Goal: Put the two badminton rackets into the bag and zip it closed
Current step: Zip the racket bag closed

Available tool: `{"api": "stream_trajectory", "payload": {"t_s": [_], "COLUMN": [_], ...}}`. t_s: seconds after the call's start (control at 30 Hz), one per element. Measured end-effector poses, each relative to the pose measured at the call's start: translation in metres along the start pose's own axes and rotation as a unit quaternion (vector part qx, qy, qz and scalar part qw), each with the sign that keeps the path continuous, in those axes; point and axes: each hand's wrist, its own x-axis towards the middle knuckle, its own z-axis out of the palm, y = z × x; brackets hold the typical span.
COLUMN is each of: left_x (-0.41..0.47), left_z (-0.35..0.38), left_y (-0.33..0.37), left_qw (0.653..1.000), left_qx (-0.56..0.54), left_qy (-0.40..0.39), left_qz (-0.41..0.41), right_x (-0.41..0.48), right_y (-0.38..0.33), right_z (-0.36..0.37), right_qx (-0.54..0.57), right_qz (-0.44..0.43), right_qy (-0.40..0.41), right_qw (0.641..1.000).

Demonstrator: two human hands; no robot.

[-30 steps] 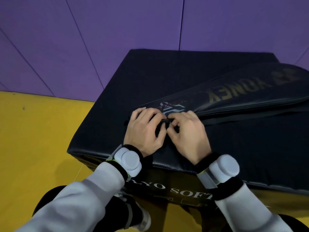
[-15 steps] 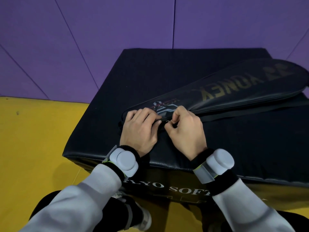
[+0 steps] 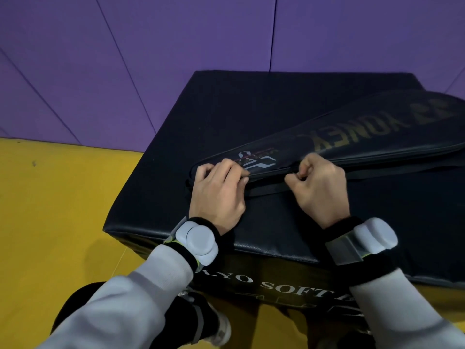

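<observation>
A long black racket bag [image 3: 357, 137] with gold lettering lies diagonally across a black padded block [image 3: 251, 109]. No racket shows; the bag hides whatever is inside. My left hand [image 3: 216, 195] grips the bag's narrow handle end, fingers curled over its edge. My right hand [image 3: 319, 187] sits a little to the right along the bag's near seam, thumb and fingers pinching the zipper pull, which is too small to make out. A black strap [image 3: 266, 190] runs under the seam between my hands.
The block stands on a yellow floor mat [image 3: 63, 210] against purple wall padding [image 3: 151, 46]. White lettering marks the block's front face. My knee and a shoe [image 3: 221, 328] are below its near edge.
My right hand has slid to the right along the seam, away from my left hand, which stays on the handle end. The view has shifted slightly.
</observation>
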Motion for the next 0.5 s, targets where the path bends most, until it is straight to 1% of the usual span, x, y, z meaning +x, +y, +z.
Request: {"api": "stream_trajectory", "payload": {"t_s": [0.13, 0.3, 0.5], "left_x": [0.0, 0.0, 0.0014], "left_z": [0.0013, 0.0003, -0.0004], "left_y": [-0.0015, 0.0002, 0.0003], "left_qw": [1.0, 1.0, 0.997], "left_qx": [0.003, 0.012, 0.022], "left_qy": [-0.006, -0.016, -0.056], "left_qz": [-0.014, 0.0, 0.048], "right_x": [-0.0024, -0.0042, -0.009], "right_y": [0.0054, 0.0053, -0.0015], "right_z": [0.0013, 0.0035, 0.0059], "right_qx": [-0.011, -0.03, -0.087], "right_qz": [-0.033, -0.014, 0.017], "right_qy": [-0.024, -0.025, -0.032], "right_qw": [0.999, 0.999, 0.996]}}
